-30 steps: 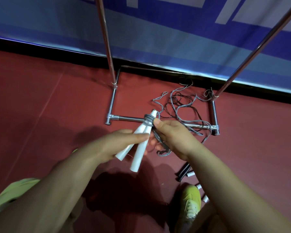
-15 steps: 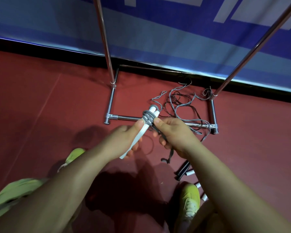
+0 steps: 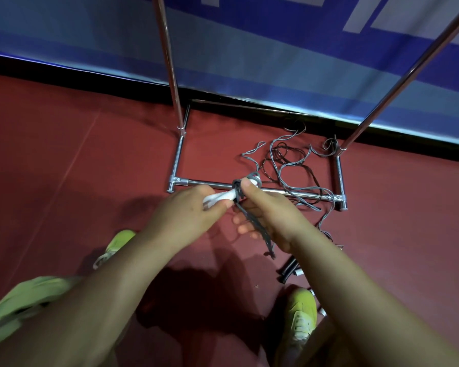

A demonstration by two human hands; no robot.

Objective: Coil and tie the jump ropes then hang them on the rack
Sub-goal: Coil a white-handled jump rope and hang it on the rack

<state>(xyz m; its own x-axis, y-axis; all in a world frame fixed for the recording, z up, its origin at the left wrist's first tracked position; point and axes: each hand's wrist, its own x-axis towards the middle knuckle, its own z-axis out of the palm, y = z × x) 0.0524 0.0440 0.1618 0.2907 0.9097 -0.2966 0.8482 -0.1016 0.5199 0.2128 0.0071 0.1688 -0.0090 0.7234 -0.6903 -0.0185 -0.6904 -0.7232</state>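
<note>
Your hands have drifted closer: your left hand (image 3: pixel 188 213) grips the 2 white handles (image 3: pixel 224 197), your right hand (image 3: pixel 272 215) pinches the grey cord (image 3: pixel 252 223) wound around them.

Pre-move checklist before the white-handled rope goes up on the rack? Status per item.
1. Handles held: ok. The left hand grips the white handles.
2. Wrap in place: ok. The grey rope is wound round the handles near their far end.
3. Knot tight: cannot tell. The right hand covers part of it.
4. Tail under control: ok. The coiled bundle runs through the right hand.
5. Hanging bar free: cannot tell. Only the rack base and uprights show.
6. Floor cleared: not ok. Loose ropes lie across the base, and black handles lie by the shoe.
</note>
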